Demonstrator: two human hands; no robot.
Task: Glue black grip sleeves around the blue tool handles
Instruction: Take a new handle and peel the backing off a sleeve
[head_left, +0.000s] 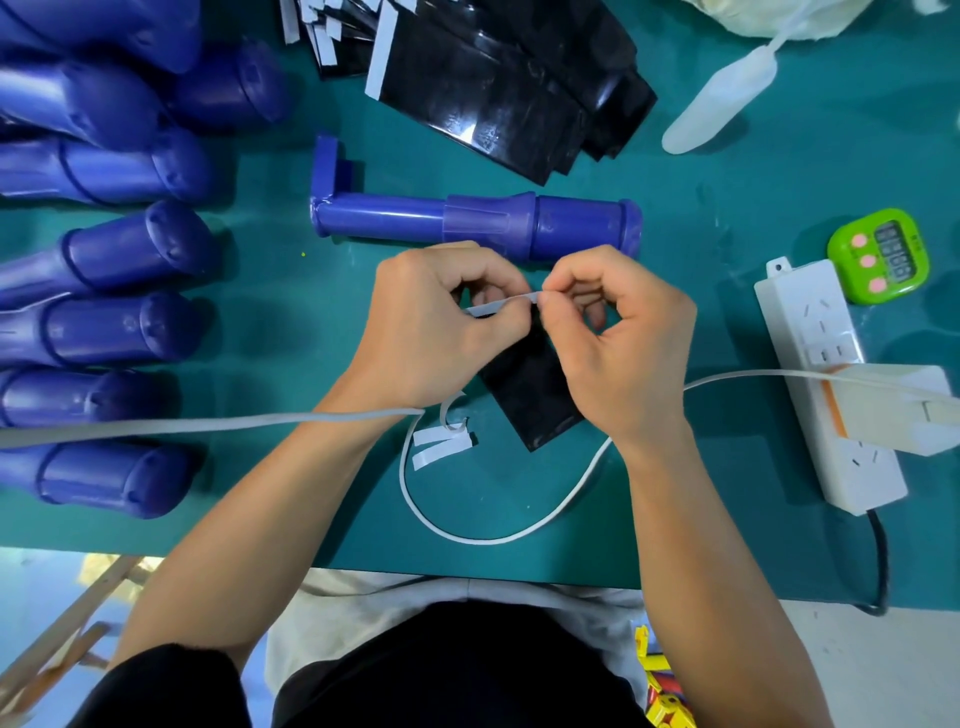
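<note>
A black grip sleeve (535, 400) hangs between my hands over the green table. My left hand (436, 322) pinches its top edge. My right hand (618, 332) pinches the end of a white backing strip (511, 301) that runs along that edge. A bare blue tool handle (478, 223) lies on its side just beyond my hands. A pile of black sleeves (498, 83) with white strips lies at the back. Several blue handles (119, 332) are stacked along the left.
Peeled white strips (441, 447) lie under my left wrist. A white cable (498, 535) loops near the table's front edge. A white power strip (831, 384) with a plugged adapter and a green timer (878, 257) sit at right. A white spatula-like tool (722, 98) lies at back right.
</note>
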